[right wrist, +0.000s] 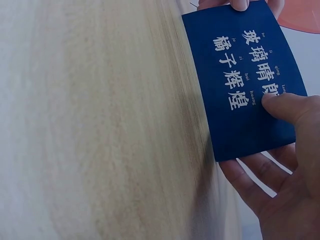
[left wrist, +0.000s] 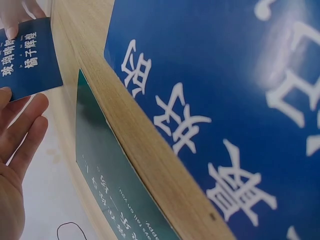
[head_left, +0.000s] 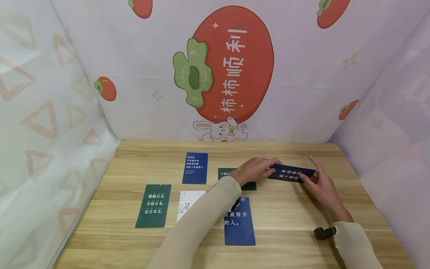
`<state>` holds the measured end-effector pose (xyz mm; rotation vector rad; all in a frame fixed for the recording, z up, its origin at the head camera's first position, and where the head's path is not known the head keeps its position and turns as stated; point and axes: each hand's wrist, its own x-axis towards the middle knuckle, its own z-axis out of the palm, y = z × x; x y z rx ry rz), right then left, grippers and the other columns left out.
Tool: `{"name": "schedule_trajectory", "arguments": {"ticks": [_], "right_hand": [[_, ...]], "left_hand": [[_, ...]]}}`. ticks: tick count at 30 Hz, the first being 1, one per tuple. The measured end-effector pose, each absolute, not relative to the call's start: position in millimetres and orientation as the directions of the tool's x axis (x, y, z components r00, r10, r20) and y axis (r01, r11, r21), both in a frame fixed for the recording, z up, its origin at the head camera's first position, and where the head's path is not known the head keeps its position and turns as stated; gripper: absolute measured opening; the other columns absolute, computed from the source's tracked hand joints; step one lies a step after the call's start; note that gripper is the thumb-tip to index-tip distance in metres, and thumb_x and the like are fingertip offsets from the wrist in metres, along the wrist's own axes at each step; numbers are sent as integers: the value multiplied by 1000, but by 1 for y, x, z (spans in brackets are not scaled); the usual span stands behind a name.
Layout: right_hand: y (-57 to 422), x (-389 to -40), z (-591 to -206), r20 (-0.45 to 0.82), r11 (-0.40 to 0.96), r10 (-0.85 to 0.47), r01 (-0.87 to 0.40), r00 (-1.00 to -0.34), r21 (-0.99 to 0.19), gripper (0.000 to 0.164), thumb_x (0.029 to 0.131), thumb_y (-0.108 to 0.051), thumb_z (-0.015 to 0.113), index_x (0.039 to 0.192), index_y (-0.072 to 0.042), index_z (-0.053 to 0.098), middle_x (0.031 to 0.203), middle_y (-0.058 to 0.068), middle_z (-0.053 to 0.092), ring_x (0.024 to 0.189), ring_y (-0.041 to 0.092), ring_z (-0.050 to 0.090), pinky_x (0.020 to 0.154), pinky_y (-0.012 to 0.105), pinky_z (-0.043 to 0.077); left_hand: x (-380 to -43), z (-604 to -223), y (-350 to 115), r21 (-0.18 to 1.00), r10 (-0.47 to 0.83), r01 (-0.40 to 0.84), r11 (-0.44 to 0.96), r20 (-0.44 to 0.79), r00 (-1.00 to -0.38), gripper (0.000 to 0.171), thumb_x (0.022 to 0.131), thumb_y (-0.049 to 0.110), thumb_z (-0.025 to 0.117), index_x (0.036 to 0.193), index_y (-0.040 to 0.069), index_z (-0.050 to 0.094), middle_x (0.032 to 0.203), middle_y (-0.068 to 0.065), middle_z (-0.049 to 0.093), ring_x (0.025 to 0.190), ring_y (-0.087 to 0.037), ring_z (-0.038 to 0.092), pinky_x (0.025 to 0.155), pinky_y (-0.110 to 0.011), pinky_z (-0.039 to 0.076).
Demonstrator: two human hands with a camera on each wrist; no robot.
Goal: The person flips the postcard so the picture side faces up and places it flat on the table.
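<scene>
A dark blue card (head_left: 285, 173) with white Chinese characters is held up above the right part of the table. At its left end, my left hand (head_left: 253, 170) pinches it between thumb and fingers. My right hand (head_left: 322, 188) grips the opposite end, with the thumb (right wrist: 285, 107) flat on the printed face and the other fingers behind. The card bows slightly in the right wrist view. Under my left wrist lies a green card (head_left: 249, 186), partly covered. A larger-print blue card (head_left: 240, 235) lies nearer, its upper left corner hidden by the left forearm.
On the wooden table (head_left: 285, 228) also lie a blue card with small text (head_left: 195, 177), a green card (head_left: 152, 218) at left and a white card (head_left: 191, 198) partly behind my left sleeve. A cloth backdrop with a big persimmon print (head_left: 255, 74) rises behind the table.
</scene>
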<state>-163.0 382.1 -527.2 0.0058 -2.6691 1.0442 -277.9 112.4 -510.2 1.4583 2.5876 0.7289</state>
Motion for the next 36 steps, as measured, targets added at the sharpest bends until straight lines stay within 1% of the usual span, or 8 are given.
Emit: {"name": "schedule_trajectory", "arguments": {"ticks": [4,11,15,18,21,23,30,36], "right_hand": [[383,-163,-528,253,740,88,-107,-963,-664,84,105,-13,74,174,-11,25,77,2,41,67,6,37,62,24,34],[383,-164,-528,253,745,74,-115,-965,-657,91,104,-11,74,176,-13,18,84,5,43,74,5,40,67,20,34],[382,-165,-527,248,742,67,-117,-967,-660,95,104,-9,74,177,-17,14,93,13,53,80,6,48,70,11,39],[381,-166,-528,226,733,61,-110,-972,-672,97,103,-7,74,177,-18,12,116,32,65,92,20,65,75,3,43],[380,-166,-529,197,724,55,-97,-979,-683,97,103,-5,73,177,-18,11,140,47,57,105,46,72,80,5,48],[380,-166,-529,182,727,52,-88,-982,-681,97,104,-4,72,177,-18,10,145,49,51,109,54,72,80,9,50],[379,-166,-530,174,748,45,-82,-984,-658,93,102,0,72,175,-8,15,143,43,54,96,41,70,74,11,49],[379,-164,-530,202,778,26,-107,-979,-619,89,100,-1,76,172,-3,23,149,41,51,90,30,64,73,12,49]], "left_hand": [[-276,-510,113,443,822,779,444,145,-551,43,112,29,62,155,27,55,147,7,71,115,-1,68,110,-17,51],[-275,-509,113,455,798,745,488,112,-592,52,111,30,64,161,28,49,148,6,70,110,-2,65,108,-19,53],[-274,-510,114,458,774,717,525,94,-626,61,111,29,66,166,29,43,154,6,64,113,-4,64,109,-22,54],[-274,-511,116,453,759,702,549,80,-646,65,110,26,67,169,30,39,160,6,58,127,-6,63,115,-26,51],[-273,-512,117,432,753,699,569,67,-654,66,111,27,67,170,29,37,164,6,55,140,-8,59,120,-28,48],[-273,-512,117,412,753,703,580,58,-656,67,111,28,66,170,29,36,165,6,54,144,-8,56,122,-28,46],[-270,-514,119,351,754,714,606,34,-656,69,110,35,67,171,29,36,163,6,55,143,-9,57,120,-28,48],[-268,-515,120,319,748,714,623,22,-663,69,109,39,67,170,30,37,161,6,56,140,-10,60,116,-29,52]]}}
